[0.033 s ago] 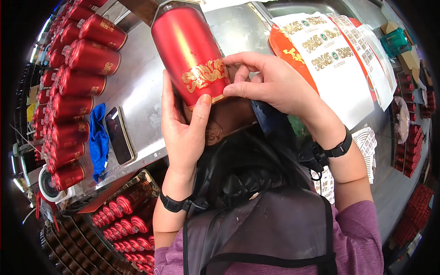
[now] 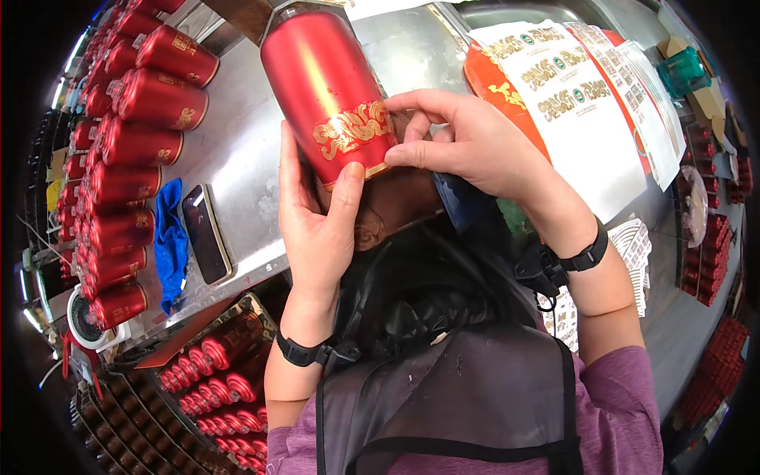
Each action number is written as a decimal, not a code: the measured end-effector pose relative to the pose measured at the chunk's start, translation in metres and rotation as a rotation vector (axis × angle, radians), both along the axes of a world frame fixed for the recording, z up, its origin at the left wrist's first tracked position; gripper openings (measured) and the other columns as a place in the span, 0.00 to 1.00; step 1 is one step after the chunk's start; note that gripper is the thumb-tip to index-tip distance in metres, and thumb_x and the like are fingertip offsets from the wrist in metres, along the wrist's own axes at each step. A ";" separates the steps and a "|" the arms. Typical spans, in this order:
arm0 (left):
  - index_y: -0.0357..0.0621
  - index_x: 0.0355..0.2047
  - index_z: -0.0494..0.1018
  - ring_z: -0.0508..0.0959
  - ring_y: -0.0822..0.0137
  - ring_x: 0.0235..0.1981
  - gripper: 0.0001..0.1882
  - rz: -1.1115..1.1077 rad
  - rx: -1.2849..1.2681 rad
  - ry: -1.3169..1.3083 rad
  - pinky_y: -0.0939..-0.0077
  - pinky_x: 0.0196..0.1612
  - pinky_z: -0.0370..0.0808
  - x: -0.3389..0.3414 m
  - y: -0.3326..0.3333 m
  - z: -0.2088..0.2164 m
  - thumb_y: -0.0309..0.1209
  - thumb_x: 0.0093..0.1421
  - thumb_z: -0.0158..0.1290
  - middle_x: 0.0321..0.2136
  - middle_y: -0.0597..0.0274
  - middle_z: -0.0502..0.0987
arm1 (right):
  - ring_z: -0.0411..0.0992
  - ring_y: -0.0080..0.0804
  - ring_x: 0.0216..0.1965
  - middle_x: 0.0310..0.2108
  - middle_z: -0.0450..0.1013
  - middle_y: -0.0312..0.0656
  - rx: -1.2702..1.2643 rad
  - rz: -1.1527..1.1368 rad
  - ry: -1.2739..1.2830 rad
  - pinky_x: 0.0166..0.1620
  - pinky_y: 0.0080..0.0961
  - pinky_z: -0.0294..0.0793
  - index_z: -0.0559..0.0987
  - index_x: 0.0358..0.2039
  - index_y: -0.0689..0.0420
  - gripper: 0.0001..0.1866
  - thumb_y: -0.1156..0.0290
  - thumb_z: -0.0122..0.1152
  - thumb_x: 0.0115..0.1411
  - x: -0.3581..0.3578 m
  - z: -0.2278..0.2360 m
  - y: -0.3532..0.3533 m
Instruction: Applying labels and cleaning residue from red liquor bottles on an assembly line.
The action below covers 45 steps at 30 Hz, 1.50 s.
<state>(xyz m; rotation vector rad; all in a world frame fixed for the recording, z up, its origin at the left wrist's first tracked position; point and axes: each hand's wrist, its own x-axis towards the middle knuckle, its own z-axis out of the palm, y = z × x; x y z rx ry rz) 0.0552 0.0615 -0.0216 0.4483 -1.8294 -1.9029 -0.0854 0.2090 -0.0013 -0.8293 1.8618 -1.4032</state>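
A glossy red bottle [image 2: 317, 71] leans across the middle of the view, its neck at the far end and its gold-rimmed base toward me. Around its lower part runs a gold scrollwork decal [image 2: 352, 129]. My left hand [image 2: 321, 222] cradles the base, thumb on the near side and fingers passing underneath, partly hidden. On the right side of the bottle, my right hand [image 2: 467, 142] is curled, with index finger and thumb against the surface at the decal's right end. Whether a decal edge is pinched between them cannot be seen.
Rows of red bottles [image 2: 142, 142] line the left of the metal table [image 2: 237, 158], beside a blue cloth [image 2: 169, 237] and a phone [image 2: 207, 233]. Printed decal sheets [image 2: 586, 134] lie on the right over a red tray [image 2: 484, 75]. More red bottles [image 2: 229, 388] stand below the table's left edge.
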 end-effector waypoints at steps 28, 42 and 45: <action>0.37 0.73 0.43 0.66 0.66 0.63 0.50 -0.019 0.059 0.004 0.70 0.65 0.63 0.004 0.000 -0.003 0.22 0.57 0.63 0.64 0.54 0.62 | 0.65 0.08 0.26 0.29 0.70 0.28 -0.043 -0.016 -0.038 0.30 0.10 0.65 0.74 0.57 0.65 0.25 0.73 0.68 0.61 0.002 -0.004 0.000; 0.34 0.72 0.44 0.62 0.64 0.66 0.45 -0.007 -0.019 0.001 0.69 0.68 0.58 0.004 -0.003 -0.010 0.25 0.61 0.58 0.66 0.51 0.61 | 0.63 0.08 0.24 0.29 0.71 0.27 -0.009 -0.034 -0.042 0.28 0.10 0.63 0.73 0.57 0.65 0.27 0.73 0.69 0.59 0.003 0.000 -0.001; 0.35 0.72 0.45 0.63 0.64 0.66 0.45 -0.012 -0.042 0.006 0.69 0.67 0.59 0.005 -0.004 -0.010 0.24 0.60 0.59 0.66 0.52 0.61 | 0.63 0.08 0.25 0.29 0.71 0.28 -0.012 -0.018 -0.060 0.29 0.10 0.63 0.73 0.57 0.66 0.27 0.73 0.70 0.59 0.003 -0.002 0.000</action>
